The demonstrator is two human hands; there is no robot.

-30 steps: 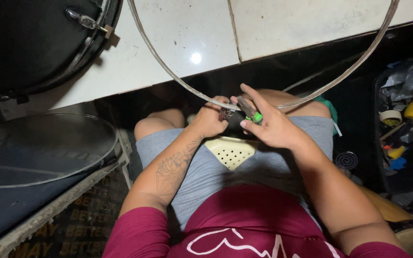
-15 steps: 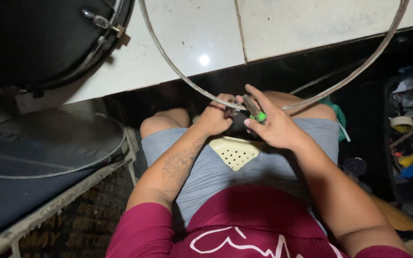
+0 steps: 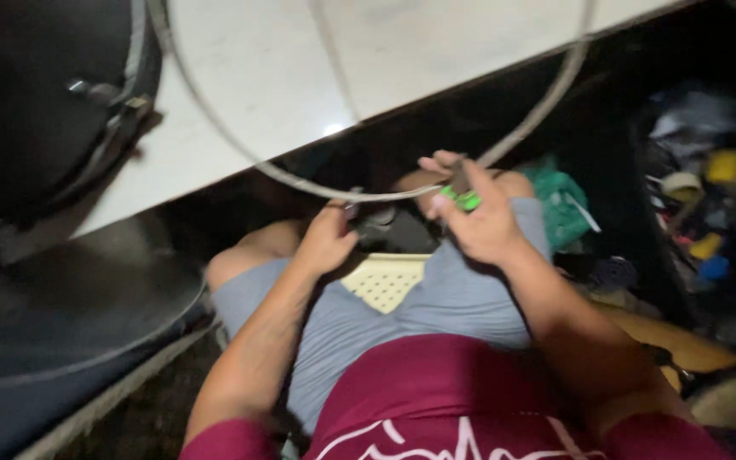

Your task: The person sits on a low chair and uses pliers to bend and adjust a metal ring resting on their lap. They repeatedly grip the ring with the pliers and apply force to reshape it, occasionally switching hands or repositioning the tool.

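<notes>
While you sit with your knees apart, your left hand [image 3: 327, 241] is closed on the lowest part of a thin metal hoop [image 3: 240, 158], its fingers clenched around the band just left of a small dark clamp [image 3: 382, 223] that sits under the hoop between your hands. Your right hand [image 3: 479, 223] is just right of that, its fingers wrapped around a tool with a green handle [image 3: 462, 198] whose tip meets the hoop; the index finger sticks out toward the far left. The picture is blurred, so you cannot tell how the tool sits on the band.

The hoop rises from your hands in a wide arc, left and right, over a pale tiled floor [image 3: 300, 77] on the far side. A cream perforated seat [image 3: 382, 281] shows between your thighs, below your grey shorts [image 3: 453, 298].

To the far left stands a black drum [image 3: 36, 102] with metal lugs, and near it, lower down, lies a dark round drumhead [image 3: 70, 298]. On the right, a green cloth [image 3: 562, 204] lies beside your knee, and further right a dark bin holds mixed small items [image 3: 700, 187] in yellow, blue and white.
</notes>
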